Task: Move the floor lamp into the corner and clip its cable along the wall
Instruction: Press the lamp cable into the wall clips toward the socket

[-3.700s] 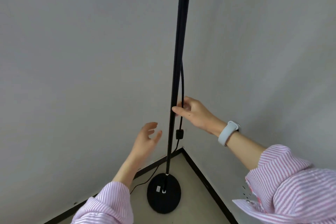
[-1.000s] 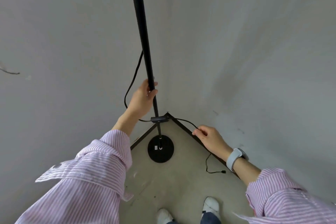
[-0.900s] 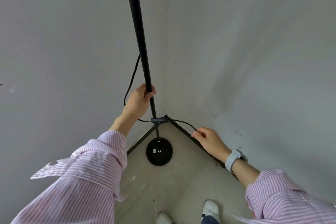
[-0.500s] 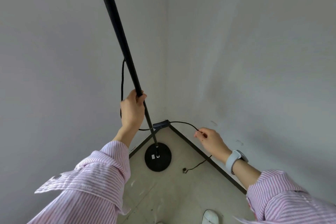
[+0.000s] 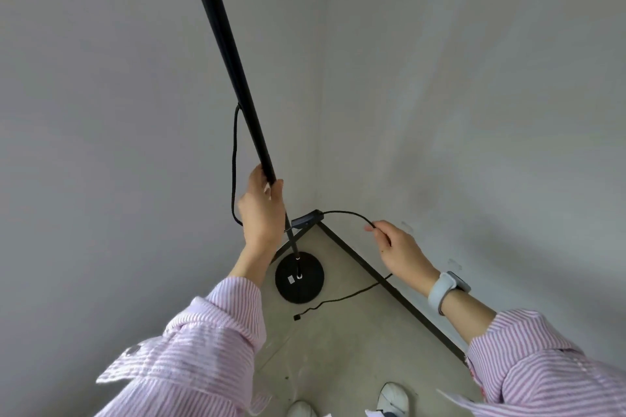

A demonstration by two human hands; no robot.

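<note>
A black floor lamp stands in the room corner, its thin pole (image 5: pixel 230 54) leaning up to the left from a round base (image 5: pixel 299 278) on the floor. My left hand (image 5: pixel 262 213) grips the pole at mid height. A black cable (image 5: pixel 345 212) loops off the pole, passes an inline switch (image 5: pixel 306 217) and arcs right into my right hand (image 5: pixel 396 249), which pinches it. Below that hand the cable trails over the floor to a loose end (image 5: pixel 297 317).
Two grey walls meet at the corner (image 5: pixel 321 112), with a dark skirting strip (image 5: pixel 389 284) along the right wall. Small clear clips (image 5: pixel 454 263) sit low on the right wall. The floor is bare concrete (image 5: pixel 338 349). My white shoes (image 5: pixel 393 396) show at the bottom edge.
The pole has tilted further left in my left hand. My right hand has lifted the cable off the skirting, and the cable's loose end has slid left across the floor.
</note>
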